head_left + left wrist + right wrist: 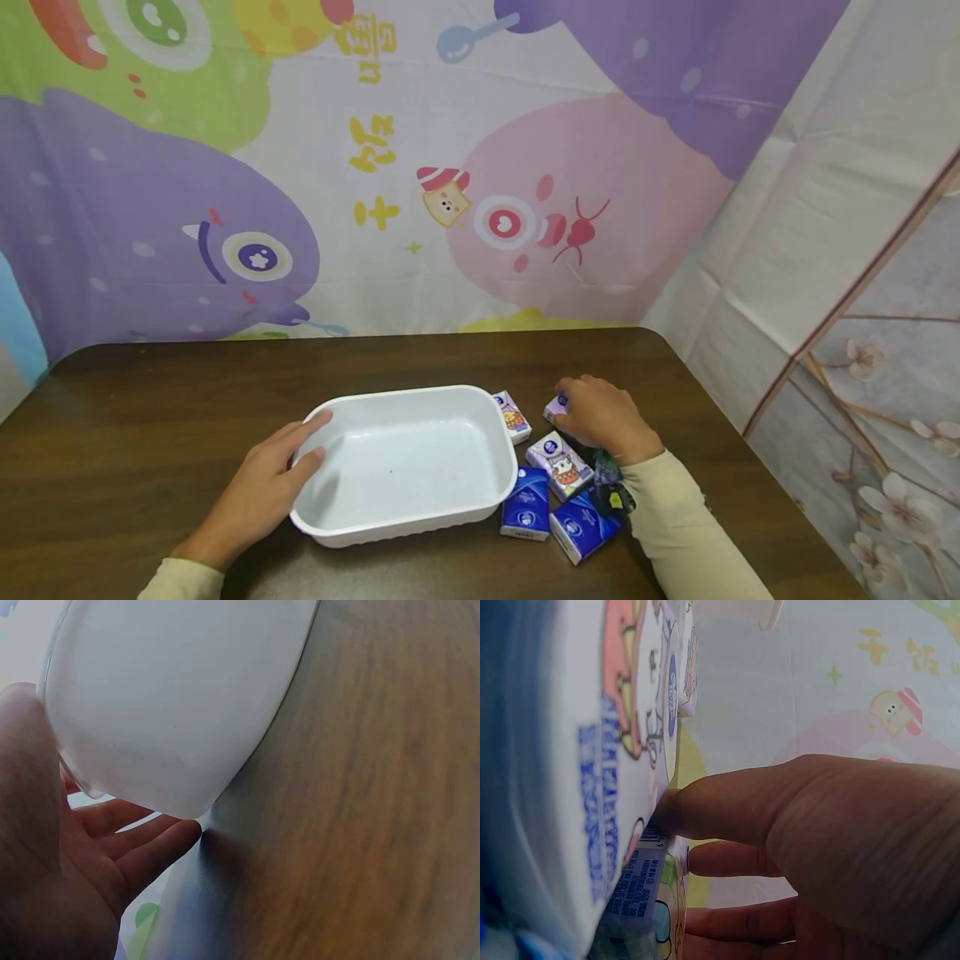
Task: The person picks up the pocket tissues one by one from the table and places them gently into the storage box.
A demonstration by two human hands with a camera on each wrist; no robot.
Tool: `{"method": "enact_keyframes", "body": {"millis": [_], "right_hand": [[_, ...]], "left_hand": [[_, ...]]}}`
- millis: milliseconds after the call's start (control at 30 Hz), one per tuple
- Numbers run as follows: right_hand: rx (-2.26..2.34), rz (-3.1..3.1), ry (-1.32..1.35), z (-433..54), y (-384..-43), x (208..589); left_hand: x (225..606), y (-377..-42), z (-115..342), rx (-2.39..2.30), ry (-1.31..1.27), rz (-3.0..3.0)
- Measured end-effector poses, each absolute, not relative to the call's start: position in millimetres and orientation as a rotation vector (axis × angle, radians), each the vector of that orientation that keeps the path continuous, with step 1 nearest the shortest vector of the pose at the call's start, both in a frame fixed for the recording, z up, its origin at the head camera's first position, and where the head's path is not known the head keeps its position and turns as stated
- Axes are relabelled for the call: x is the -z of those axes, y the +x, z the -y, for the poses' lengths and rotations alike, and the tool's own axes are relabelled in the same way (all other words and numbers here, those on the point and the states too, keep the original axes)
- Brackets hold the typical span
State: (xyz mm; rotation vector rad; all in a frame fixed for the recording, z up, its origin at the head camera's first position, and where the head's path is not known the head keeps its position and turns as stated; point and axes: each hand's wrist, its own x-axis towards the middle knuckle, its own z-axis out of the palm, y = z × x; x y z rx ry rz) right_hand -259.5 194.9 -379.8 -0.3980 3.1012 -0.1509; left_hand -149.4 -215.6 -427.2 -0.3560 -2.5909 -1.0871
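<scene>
A white rectangular tray [401, 467] sits on the table with its inside bare. My left hand [272, 473] holds its left end, the thumb over the rim and the other fingers along the outer wall [172, 727]. Right of the tray, my right hand [600, 414] grips a lilac tissue pack [556, 407] by its edges, mostly covering it. In the right wrist view, thumb and fingers meet that pack's printed side [639, 889]. Closer to me lies another lilac tissue pack [561, 467] with a cartoon. One more cartoon tissue pack [513, 417] lies against the tray's right side.
Two blue tissue packs, one nearer the tray [525, 504] and one by the right sleeve [587, 525], lie at the front right. A dark wooden table [150, 417] carries everything. Behind it hangs a cartoon-printed cloth [390, 275], with a flowered panel [892, 400] on the right.
</scene>
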Motion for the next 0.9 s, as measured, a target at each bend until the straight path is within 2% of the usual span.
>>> {"method": "enact_keyframes", "body": {"millis": [900], "right_hand": [[0.153,-3.111,-0.413,-192.5,-257.1,377.0]], "left_hand": [[428.2,-149.5,215.4,1.074,-0.360,2.576]]}}
